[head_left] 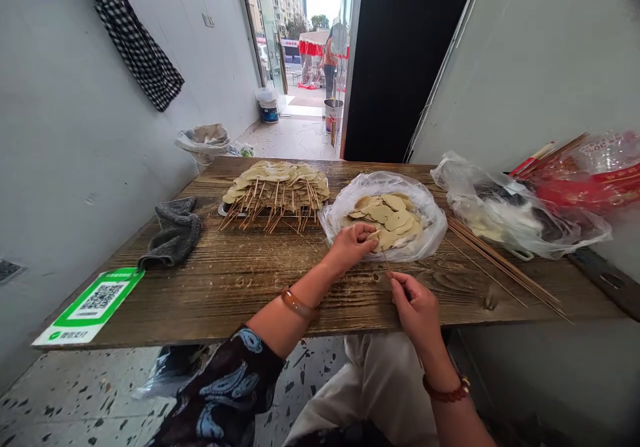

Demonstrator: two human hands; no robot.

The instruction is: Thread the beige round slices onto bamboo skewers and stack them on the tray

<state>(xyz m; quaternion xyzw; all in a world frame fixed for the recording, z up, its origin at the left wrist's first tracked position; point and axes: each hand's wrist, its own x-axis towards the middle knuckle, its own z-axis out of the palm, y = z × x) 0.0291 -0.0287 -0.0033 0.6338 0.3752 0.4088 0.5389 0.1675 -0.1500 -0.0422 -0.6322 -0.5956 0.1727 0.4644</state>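
Observation:
Beside the near rim of a clear plastic bag (330, 217), my left hand (353, 243) pinches a thin, pale yellow-brown slice (384, 239). A thin wooden skewer (386, 260) runs up to that slice, its lower part pinched between the fingertips of my right hand (415, 303). Whether its tip has pierced the slice is too small to tell. Loose oval slices (399, 219) fill the open bag. Left of it, many skewers threaded with such slices (280, 181) are stacked on a metal tray (223, 211), their bare sticks toward me.
Bare skewers (505, 267) lie at the right near a crumpled plastic bag (530, 223) and red packaging (585, 183). A grey cloth (173, 233) and a green QR-code card (93, 305) are on the wooden table (280, 280) at left. Beyond it, a doorway opens outside, where a person (330, 60) stands.

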